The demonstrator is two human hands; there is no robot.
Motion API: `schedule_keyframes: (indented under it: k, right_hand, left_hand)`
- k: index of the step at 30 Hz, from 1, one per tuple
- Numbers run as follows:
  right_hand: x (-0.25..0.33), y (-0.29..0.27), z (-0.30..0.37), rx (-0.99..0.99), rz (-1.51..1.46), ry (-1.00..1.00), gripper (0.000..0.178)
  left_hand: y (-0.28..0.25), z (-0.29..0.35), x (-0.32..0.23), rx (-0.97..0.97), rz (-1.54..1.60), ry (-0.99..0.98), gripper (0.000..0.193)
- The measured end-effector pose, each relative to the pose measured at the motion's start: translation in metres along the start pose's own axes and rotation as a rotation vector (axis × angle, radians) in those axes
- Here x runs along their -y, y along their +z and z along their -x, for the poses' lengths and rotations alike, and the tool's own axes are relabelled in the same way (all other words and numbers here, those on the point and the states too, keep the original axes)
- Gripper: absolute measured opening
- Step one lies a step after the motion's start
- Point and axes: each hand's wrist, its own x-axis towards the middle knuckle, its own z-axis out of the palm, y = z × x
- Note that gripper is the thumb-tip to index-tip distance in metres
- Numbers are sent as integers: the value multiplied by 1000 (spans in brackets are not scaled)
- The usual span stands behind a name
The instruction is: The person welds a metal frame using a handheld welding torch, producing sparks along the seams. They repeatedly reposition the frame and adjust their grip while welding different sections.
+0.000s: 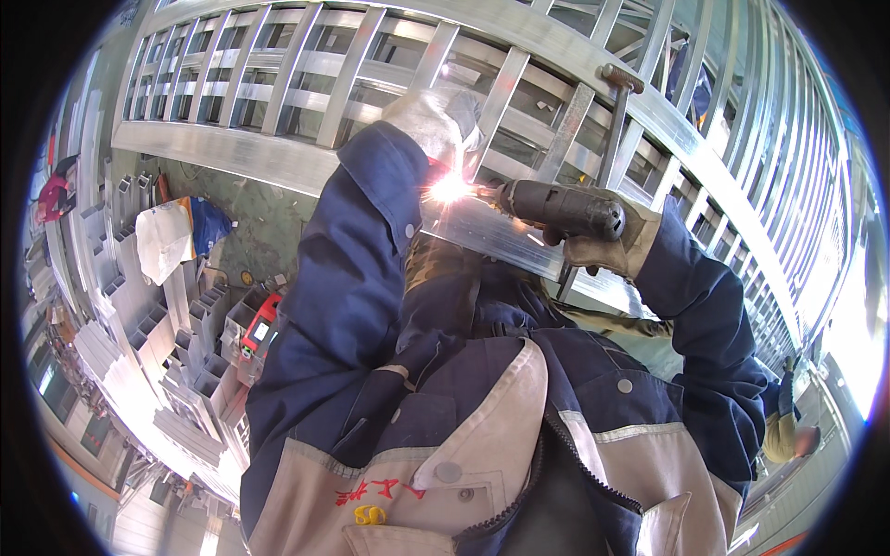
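My right hand (607, 243), in a worn leather glove, is closed around a black welding gun (564, 206) that points left. A bright arc (451, 189) with sparks burns at its tip, at the near rail of a silver metal frame (227, 148) made of rails and crossbars. Just above and left of the arc is my left hand (426, 122) in a pale glove, against the frame. Glare and the glove hide its fingers. Beyond the gun a hammer (616, 120) lies across the frame, its head away from me.
More barred metal panels (797, 157) extend to the right. Cut metal profiles (176, 371) stand and lie in piles on the left, beside a red and black box (260, 326). A white and blue bag (167, 239) is there too. Another person (788, 431) is at the right edge.
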Motion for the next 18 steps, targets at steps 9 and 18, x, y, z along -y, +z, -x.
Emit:
schedule_keyframes:
  k: [9, 18]
  right_hand:
    - [3, 2, 4, -38, 3, 58, 65]
    - [2, -2, 6, 25, 31, 32, 73]
  left_hand:
    - [-7, 3, -4, -3, -21, 4, 27]
    - [-12, 5, -9, 6, -34, 17, 26]
